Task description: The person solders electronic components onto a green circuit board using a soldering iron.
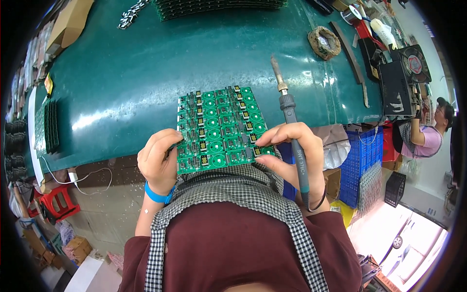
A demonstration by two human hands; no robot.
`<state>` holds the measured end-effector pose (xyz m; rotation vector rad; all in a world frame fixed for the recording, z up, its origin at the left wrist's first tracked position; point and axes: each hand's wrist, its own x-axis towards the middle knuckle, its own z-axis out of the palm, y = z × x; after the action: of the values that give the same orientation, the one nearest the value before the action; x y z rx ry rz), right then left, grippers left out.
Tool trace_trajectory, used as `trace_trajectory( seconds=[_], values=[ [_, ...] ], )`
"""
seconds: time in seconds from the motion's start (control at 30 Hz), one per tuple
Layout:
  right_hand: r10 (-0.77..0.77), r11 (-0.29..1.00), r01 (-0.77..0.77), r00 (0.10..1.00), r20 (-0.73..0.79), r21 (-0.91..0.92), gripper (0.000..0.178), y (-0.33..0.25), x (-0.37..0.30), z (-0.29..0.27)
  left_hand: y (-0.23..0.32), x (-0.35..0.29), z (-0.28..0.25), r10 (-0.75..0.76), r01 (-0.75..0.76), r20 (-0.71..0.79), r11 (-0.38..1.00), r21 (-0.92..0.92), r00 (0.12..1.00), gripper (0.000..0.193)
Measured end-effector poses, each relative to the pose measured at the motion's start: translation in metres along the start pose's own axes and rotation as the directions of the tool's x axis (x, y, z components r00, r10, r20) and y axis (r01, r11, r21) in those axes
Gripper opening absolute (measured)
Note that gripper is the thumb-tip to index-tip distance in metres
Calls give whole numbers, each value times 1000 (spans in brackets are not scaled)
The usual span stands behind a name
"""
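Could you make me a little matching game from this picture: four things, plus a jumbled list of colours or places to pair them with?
Things:
1. circuit board panel
2. soldering iron
3. wristband
4. fan

Colours or places:
A. blue, being worn
B. black, near the picture's right edge
C. carried in the right hand only
D. held between the left hand and the right hand

Pairs: 1-D, 2-C, 3-A, 4-B
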<state>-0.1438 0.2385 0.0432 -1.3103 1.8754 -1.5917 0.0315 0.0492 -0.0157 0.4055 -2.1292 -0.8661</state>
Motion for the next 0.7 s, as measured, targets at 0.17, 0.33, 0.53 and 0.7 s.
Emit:
trace_trajectory(
  seconds=[0.17,0.33,0.53,0.7],
  values=[
    [27,998,-26,1000,9,-61,34,1,-3,2,1,-1,1,-10,10,-1,1000,6,1000,33],
    [32,999,-32,997,-75,0,29,-1,-5,2,1,-1,1,-26,26,-22,1000,-2,999,33],
    [16,996,-42,955,-298,-79,23,43,4,0,-3,0,0,-50,49,-22,998,-48,999,32],
    [-56,981,44,997,-59,-189,26,60,51,-6,-6,0,-2,43,-43,15,999,-11,999,29]
  ],
)
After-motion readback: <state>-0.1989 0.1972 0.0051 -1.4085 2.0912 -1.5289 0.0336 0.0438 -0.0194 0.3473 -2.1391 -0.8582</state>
